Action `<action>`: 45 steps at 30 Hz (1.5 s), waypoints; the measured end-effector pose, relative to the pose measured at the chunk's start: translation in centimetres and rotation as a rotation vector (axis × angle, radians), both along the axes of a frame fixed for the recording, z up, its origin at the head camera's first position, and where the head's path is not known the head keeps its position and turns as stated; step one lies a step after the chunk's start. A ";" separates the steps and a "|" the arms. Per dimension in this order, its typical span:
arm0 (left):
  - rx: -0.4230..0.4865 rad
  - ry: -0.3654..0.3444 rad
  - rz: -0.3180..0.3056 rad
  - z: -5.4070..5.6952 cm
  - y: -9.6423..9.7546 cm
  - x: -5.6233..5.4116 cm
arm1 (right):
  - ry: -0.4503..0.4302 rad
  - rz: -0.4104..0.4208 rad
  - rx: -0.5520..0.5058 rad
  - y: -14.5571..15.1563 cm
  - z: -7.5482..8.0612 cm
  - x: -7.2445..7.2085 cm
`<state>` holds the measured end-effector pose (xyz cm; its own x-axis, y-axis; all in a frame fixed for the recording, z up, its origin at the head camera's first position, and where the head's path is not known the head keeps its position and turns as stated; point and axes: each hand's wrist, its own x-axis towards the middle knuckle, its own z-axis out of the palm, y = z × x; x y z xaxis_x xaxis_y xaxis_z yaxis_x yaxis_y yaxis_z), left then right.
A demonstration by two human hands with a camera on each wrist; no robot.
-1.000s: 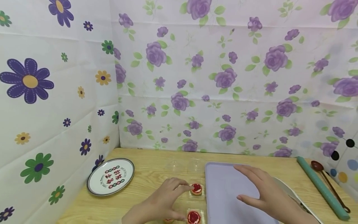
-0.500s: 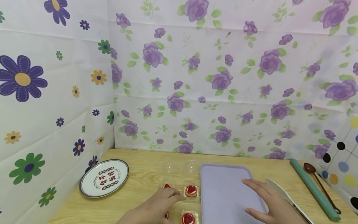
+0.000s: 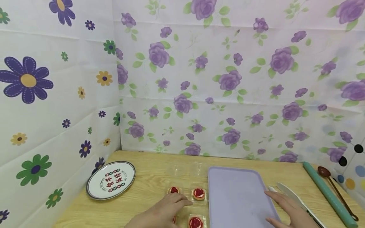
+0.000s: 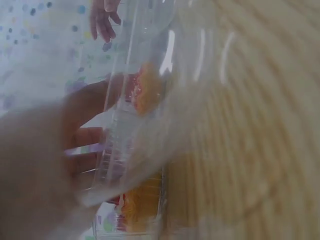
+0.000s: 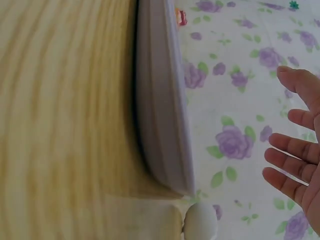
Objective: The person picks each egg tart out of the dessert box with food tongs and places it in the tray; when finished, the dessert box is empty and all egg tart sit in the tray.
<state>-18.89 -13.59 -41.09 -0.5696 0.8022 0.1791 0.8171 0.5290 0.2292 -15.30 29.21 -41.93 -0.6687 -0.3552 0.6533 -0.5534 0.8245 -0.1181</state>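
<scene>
My left hand (image 3: 163, 212) is over the left side of a clear plastic container (image 3: 186, 209), fingers loosely bent. Several small tarts with red tops sit in it, among them one tart (image 3: 198, 194) beyond the fingertips and a nearer tart (image 3: 195, 222). Another tart (image 3: 173, 190) is partly covered by the hand. In the left wrist view, fingers (image 4: 87, 137) show beside the clear wall, with a tart (image 4: 147, 90) inside. My right hand (image 3: 292, 210) is by the right edge of a lavender tray (image 3: 239, 196), its fingers spread and holding nothing (image 5: 300, 145).
The container's clear lid (image 3: 186, 168) lies toward the back. A round plate (image 3: 111, 180) with red lettering stands at left. On the right are a knife (image 3: 293, 196), a green rolling pin (image 3: 328, 193) and a brown spoon (image 3: 339, 193). Flowered sheets (image 3: 216, 79) wall the table.
My right hand has moved right and down from over the tray to its right edge. The left hand has drawn back leftward from the right-hand tarts, uncovering part of a left one.
</scene>
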 end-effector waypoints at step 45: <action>0.047 0.001 0.078 -2.6 1.3 0.2 | -0.857 -0.442 -0.009 12.4 -3.1 -1.7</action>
